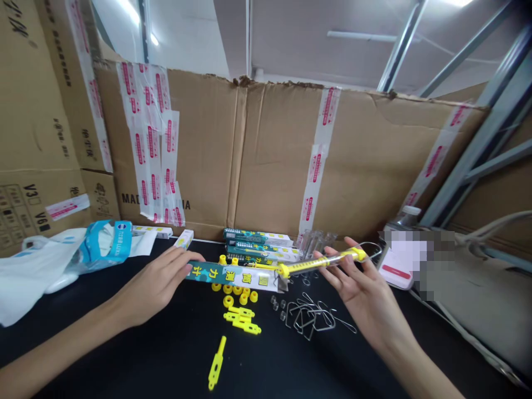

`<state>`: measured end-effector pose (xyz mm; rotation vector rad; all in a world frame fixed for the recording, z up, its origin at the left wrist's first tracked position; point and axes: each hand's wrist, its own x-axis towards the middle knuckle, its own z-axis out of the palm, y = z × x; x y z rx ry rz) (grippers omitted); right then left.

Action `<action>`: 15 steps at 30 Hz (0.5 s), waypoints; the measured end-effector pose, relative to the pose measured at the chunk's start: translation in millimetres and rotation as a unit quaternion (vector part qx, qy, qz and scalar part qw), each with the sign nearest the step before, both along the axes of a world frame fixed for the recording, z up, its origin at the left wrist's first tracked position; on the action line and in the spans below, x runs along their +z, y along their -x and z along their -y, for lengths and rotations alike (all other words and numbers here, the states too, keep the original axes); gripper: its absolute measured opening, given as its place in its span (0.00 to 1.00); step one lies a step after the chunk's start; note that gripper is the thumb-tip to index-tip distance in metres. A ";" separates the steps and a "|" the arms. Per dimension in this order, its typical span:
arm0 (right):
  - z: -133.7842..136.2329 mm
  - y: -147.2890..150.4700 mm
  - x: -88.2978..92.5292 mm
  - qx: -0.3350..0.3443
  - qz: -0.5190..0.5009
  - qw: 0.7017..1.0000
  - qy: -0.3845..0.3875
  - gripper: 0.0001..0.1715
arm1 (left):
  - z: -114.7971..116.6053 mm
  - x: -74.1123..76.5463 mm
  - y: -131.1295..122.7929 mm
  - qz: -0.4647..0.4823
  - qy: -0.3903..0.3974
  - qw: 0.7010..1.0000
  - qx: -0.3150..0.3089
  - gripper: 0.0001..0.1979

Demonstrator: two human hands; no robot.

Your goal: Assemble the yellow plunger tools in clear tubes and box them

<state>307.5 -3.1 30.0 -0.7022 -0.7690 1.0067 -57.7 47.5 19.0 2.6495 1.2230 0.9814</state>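
My left hand [166,277] grips a long printed box [233,277] in teal, white and yellow, with Chinese lettering. My right hand [357,282] holds a transparent tube with yellow fittings [324,263], a spring-scale type part, and its yellow end lies against the box's right end. On the black table [137,354] below the hands lie small yellow rings [233,291], yellow plastic pieces [241,318] and a separate yellow plastic strip [216,363]. Bent wire hooks [311,316] and small transparent caps [276,305] lie close under my right hand.
Several printed boxes [260,244] and transparent tubes [316,241] stand at the table's back, against a taped cardboard wall [266,155]. A blue-and-white plastic bag [103,246] lies at left. A white box [394,266], a bottle [405,217] and a metal rack [486,144] stand at right.
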 end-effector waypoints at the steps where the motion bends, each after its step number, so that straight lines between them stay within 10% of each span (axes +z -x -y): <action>1: -0.3 -1.2 0.1 -0.001 -0.002 1.000 0.000 0.31 | 1.6 0.2 -1.3 0.014 0.023 1.000 0.004 0.18; 15: 2.8 -8.2 4.4 -0.028 0.010 0.999 -0.019 0.24 | -1.7 -1.3 2.4 0.058 0.129 0.989 0.032 0.21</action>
